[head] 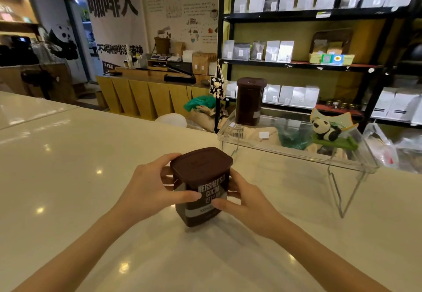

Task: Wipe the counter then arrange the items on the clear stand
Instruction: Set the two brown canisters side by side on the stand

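Note:
A dark brown cocoa tub (201,177) with a brown lid stands at the middle of the glossy cream counter (68,177). My left hand (150,188) grips its left side and my right hand (246,202) grips its right side, thumbs on the label. Beyond it to the right stands the clear stand (296,152) on thin legs. A second brown cocoa tub (250,100) sits upright on the stand's left end. A panda figurine (328,131) on a green base sits at its right end.
Black shelves (308,16) with several white and grey pouches rise behind the stand. A plastic bag (383,150) lies past the stand's right end. A yellow-fronted work counter (148,95) with boxes and a scale stands farther back, across the aisle.

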Demonstrator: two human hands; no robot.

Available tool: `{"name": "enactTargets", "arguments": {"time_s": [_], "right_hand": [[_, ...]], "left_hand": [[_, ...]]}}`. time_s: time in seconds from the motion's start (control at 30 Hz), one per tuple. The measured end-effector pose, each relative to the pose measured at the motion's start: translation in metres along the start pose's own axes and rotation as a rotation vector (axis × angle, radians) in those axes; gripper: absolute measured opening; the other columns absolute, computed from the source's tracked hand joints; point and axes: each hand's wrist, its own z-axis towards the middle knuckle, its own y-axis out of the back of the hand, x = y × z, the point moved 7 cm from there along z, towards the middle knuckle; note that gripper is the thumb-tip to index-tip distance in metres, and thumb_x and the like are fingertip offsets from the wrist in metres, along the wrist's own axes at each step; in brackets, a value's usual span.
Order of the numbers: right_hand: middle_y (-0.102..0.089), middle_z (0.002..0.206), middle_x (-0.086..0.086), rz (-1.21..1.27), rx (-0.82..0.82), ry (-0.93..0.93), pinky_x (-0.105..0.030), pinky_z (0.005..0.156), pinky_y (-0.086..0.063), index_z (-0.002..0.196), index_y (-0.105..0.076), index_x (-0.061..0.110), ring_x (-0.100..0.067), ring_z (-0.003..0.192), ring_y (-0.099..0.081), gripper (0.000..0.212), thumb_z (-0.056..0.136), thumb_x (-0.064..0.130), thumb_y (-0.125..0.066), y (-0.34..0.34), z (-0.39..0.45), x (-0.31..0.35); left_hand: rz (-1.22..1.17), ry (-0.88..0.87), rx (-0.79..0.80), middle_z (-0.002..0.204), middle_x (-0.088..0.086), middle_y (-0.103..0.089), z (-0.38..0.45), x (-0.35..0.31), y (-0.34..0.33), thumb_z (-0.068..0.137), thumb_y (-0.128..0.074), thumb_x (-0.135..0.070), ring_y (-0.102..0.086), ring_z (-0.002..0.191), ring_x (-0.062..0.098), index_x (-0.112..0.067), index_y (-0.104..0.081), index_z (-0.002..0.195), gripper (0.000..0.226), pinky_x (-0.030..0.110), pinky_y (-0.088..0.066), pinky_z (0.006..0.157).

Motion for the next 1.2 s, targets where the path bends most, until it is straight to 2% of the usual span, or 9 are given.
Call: {"name": "enactTargets", "arguments": {"time_s": [0.1,0.37,0.43,0.5,0.57,0.63,0.73,0.93,1.2], "right_hand": [[-0.048,0.117,0.016,0.023,-0.033,0.034,-0.024,0.097,-0.044,0.143,-0.02,0.029,-0.006,0.112,-0.05,0.072,0.086,0.013,-0.06,0.021,0.001,0.02],[-0.059,0.102,0.016,0.133,-0.178,0.049,-0.005,0.07,-0.049,0.118,-0.047,0.033,0.013,0.081,-0.059,0.047,0.085,-0.001,-0.043,0.097,0.026,0.058],[-0.06,0.121,0.001,0.269,-0.202,-0.076,-0.014,0.085,-0.048,0.125,-0.048,0.025,0.001,0.09,-0.061,0.046,0.089,-0.003,-0.04,0.118,0.035,0.052],[-0.058,0.123,-0.007,0.385,-0.247,-0.153,-0.032,0.098,-0.044,0.132,-0.044,0.014,-0.02,0.107,-0.058,0.04,0.093,0.023,-0.043,0.136,0.042,0.05],[-0.059,0.117,-0.003,0.421,-0.29,-0.172,-0.034,0.099,-0.041,0.131,-0.045,0.015,-0.021,0.112,-0.055,0.058,0.089,0.053,-0.036,0.151,0.048,0.049],[-0.056,0.124,-0.003,0.418,-0.32,-0.204,-0.037,0.101,-0.038,0.131,-0.044,0.016,-0.022,0.119,-0.051,0.067,0.083,0.063,-0.037,0.166,0.052,0.041],[-0.061,0.119,-0.002,0.464,-0.338,-0.221,-0.038,0.101,-0.04,0.116,-0.052,0.021,-0.022,0.116,-0.053,0.045,0.084,0.053,-0.048,0.178,0.063,0.031],[-0.062,0.113,-0.006,0.562,-0.445,-0.282,-0.033,0.091,-0.044,0.123,-0.054,0.013,-0.023,0.108,-0.055,0.041,0.089,0.035,-0.049,0.193,0.077,-0.001],[-0.062,0.118,-0.011,0.408,-0.483,-0.354,-0.041,0.105,-0.042,0.12,-0.053,0.008,-0.025,0.113,-0.056,0.035,0.095,0.028,-0.041,0.208,0.086,-0.013]], "left_hand": [[0.031,-0.084,-0.076,0.099,-0.014,-0.057,0.005,-0.036,0.012,0.038,-0.074,-0.048,-0.053,0.078,-0.011,-0.021,-0.05,0.126,0.094,-0.004,-0.045,0.056],[0.004,-0.276,-0.24,0.102,-0.014,-0.057,0.038,-0.11,0.021,0.039,-0.065,-0.053,-0.055,0.09,0.002,-0.017,-0.051,0.127,0.096,-0.001,-0.044,0.057],[-0.02,-0.289,-0.257,0.108,-0.008,-0.065,0.052,-0.12,0.018,0.041,-0.068,-0.055,-0.056,0.088,0.002,-0.018,-0.052,0.126,0.095,0.002,-0.046,0.062],[-0.017,-0.304,-0.267,0.112,-0.001,-0.069,0.067,-0.129,0.01,0.049,-0.078,-0.049,-0.054,0.085,0.002,-0.017,-0.053,0.126,0.087,0.003,-0.044,0.061],[-0.026,-0.315,-0.279,0.106,-0.004,-0.069,0.08,-0.137,-0.001,0.054,-0.08,-0.042,-0.052,0.082,0.0,-0.017,-0.054,0.124,0.079,0.0,-0.043,0.055],[-0.055,-0.319,-0.276,0.105,-0.004,-0.07,0.094,-0.141,-0.014,0.055,-0.08,-0.044,-0.053,0.083,0.001,-0.018,-0.055,0.123,0.077,0.002,-0.044,0.063],[-0.083,-0.321,-0.278,0.108,0.001,-0.072,0.112,-0.143,-0.032,0.055,-0.08,-0.047,-0.055,0.084,0.003,-0.018,-0.055,0.123,0.078,0.01,-0.045,0.069],[-0.066,-0.285,-0.288,0.108,0.002,-0.072,0.134,-0.139,-0.067,0.057,-0.078,-0.05,-0.064,0.091,0.012,-0.016,-0.054,0.122,0.077,0.019,-0.05,0.075],[-0.06,-0.25,-0.308,0.112,0.003,-0.07,0.144,-0.127,-0.092,0.058,-0.077,-0.051,-0.066,0.098,0.017,-0.016,-0.05,0.127,0.081,0.025,-0.052,0.081]]}}
